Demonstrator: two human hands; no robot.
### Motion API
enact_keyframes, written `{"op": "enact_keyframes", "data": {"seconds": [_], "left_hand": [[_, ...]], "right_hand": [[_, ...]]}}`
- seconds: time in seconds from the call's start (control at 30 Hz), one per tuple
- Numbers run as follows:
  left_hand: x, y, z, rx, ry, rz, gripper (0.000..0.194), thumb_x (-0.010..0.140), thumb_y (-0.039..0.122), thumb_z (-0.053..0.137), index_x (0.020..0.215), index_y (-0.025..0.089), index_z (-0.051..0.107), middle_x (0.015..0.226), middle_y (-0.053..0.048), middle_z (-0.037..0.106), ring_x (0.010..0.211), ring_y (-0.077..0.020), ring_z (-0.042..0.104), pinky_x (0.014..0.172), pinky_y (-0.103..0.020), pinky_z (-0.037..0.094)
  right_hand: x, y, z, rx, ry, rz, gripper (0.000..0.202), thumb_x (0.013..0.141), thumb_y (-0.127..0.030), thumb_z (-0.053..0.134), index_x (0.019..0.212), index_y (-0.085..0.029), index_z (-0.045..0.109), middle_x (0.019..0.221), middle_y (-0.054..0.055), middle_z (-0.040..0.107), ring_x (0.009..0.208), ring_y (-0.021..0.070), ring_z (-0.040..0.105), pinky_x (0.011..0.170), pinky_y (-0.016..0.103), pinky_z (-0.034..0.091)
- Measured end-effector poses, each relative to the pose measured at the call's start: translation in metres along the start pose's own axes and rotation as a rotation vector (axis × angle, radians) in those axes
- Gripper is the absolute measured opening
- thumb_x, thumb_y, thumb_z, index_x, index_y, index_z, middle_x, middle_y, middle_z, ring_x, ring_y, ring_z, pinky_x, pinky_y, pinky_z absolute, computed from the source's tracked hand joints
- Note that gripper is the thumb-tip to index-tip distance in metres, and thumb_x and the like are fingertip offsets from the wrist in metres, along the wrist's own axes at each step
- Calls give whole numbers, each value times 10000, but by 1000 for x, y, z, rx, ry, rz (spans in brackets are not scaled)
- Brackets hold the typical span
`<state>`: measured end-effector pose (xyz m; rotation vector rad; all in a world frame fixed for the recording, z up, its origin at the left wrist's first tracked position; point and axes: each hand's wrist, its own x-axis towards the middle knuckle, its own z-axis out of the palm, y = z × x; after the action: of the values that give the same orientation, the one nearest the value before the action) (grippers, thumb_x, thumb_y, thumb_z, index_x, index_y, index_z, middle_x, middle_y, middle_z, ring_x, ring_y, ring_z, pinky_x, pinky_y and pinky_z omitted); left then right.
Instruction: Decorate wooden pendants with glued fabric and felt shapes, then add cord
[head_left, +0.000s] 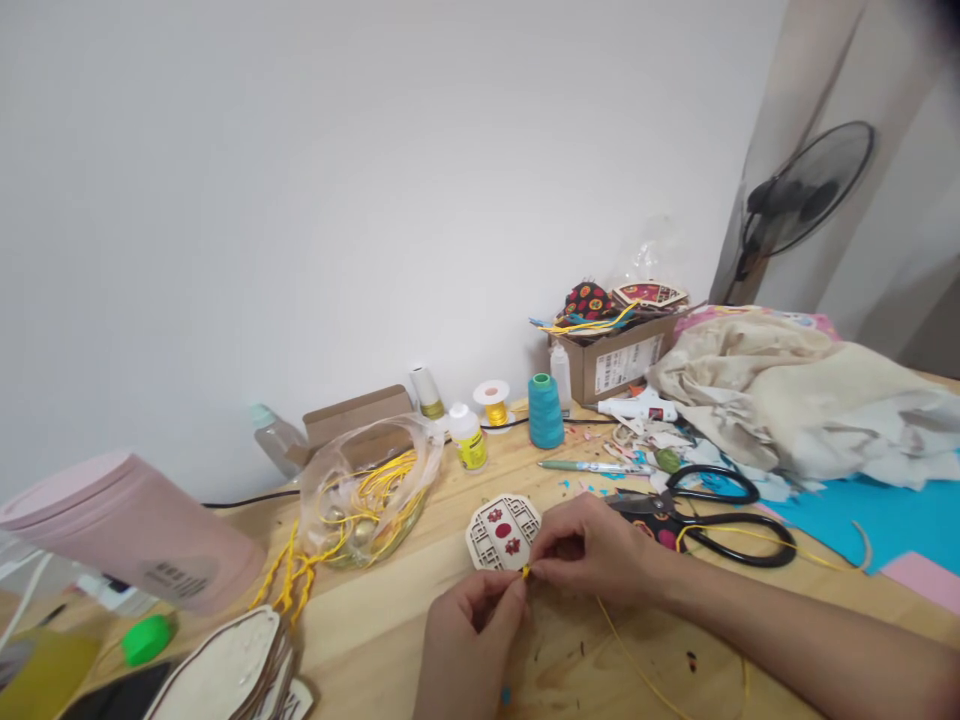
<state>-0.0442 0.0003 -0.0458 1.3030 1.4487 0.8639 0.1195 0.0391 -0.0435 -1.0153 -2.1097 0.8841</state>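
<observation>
A small round wooden fretwork ornament (pixel 501 532) with red flower inlays lies on the wooden table (pixel 390 620). My right hand (pixel 592 550) rests against its right edge and pinches a yellow cord (pixel 637 668) at the ornament's lower rim. My left hand (pixel 472 640) comes up from below and pinches the same cord at the same spot. The cord trails away to the right across the table. Fingertips of both hands meet around a tiny yellow knot or loop.
Black scissors (pixel 712 515) lie just right of my hands. A clear bag of yellow cords (pixel 367 495), a teal thread spool (pixel 545 410), glue bottles, a glue gun (pixel 637 408), a cardboard box (pixel 611 355), beige cloth (pixel 795 390), a pink tumbler (pixel 127 530) and stacked wooden pieces (pixel 232 670) surround them.
</observation>
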Motion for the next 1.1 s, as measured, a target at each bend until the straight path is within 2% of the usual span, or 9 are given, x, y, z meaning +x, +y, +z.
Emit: {"op": "enact_keyframes", "data": {"seconds": [0.13, 0.23, 0.37, 0.53, 0.63, 0.73, 0.83, 1.0, 1.1], "left_hand": [[1, 1, 2, -70, 36, -3, 243, 622, 352, 592, 734, 138, 622, 493, 27, 560, 520, -134, 500, 516, -217, 377], [0, 3, 3, -51, 50, 10, 231, 615, 353, 592, 689, 137, 628, 470, 35, 526, 507, -130, 481, 505, -216, 368], [-1, 5, 3, -17, -2, 8, 218, 631, 353, 583, 609, 141, 626, 479, 33, 509, 510, -121, 460, 497, -206, 345], [-1, 4, 4, -49, -26, -13, 220, 636, 327, 585, 684, 124, 655, 458, 50, 471, 467, -93, 399, 450, -187, 289], [-2, 4, 5, -84, -13, -4, 209, 630, 307, 596, 711, 128, 665, 472, 43, 513, 475, -96, 426, 455, -186, 309], [-2, 5, 6, -133, -13, 5, 198, 618, 302, 614, 711, 137, 670, 570, 6, 614, 612, -146, 539, 571, -212, 393], [-2, 6, 6, -148, -22, 7, 201, 613, 308, 620, 704, 137, 674, 626, -17, 656, 695, -180, 571, 639, -242, 415], [-1, 6, 6, -124, -16, 26, 211, 611, 318, 626, 692, 131, 678, 571, -8, 635, 619, -161, 550, 576, -227, 400], [-3, 6, 6, -81, 7, 52, 221, 620, 332, 619, 678, 127, 679, 500, 19, 572, 518, -116, 471, 500, -201, 349]], "right_hand": [[0, 0, -1, 24, -17, 14, 143, 697, -183, 549, 704, -122, 677, 550, 2, 592, 482, 75, 457, 441, 159, 335], [-1, 1, 0, 2, -17, 0, 150, 717, -206, 541, 726, -136, 673, 593, 6, 610, 516, 85, 482, 468, 167, 352], [-1, 1, 1, -41, -11, -25, 144, 728, -202, 537, 738, -144, 669, 591, -2, 604, 513, 82, 481, 470, 169, 346], [-2, -2, 1, -95, 7, -78, 140, 748, -206, 528, 744, -153, 658, 622, 0, 617, 540, 89, 497, 504, 179, 356], [-2, -3, 0, -129, 16, -119, 135, 757, -213, 533, 744, -154, 654, 632, 2, 618, 553, 91, 502, 518, 180, 356], [-2, -4, -2, -146, 21, -139, 140, 770, -227, 529, 755, -160, 652, 658, 8, 629, 584, 100, 520, 550, 187, 366], [-2, -6, -3, -167, 24, -137, 133, 765, -221, 531, 747, -165, 651, 660, 9, 629, 600, 108, 528, 565, 193, 371], [-3, -9, -3, -190, 44, -112, 107, 739, -199, 550, 707, -163, 646, 609, -3, 596, 544, 95, 495, 513, 182, 351], [-2, -9, -3, -182, 48, -106, 110, 741, -199, 547, 693, -162, 638, 594, -10, 580, 527, 87, 474, 495, 176, 342]]}}
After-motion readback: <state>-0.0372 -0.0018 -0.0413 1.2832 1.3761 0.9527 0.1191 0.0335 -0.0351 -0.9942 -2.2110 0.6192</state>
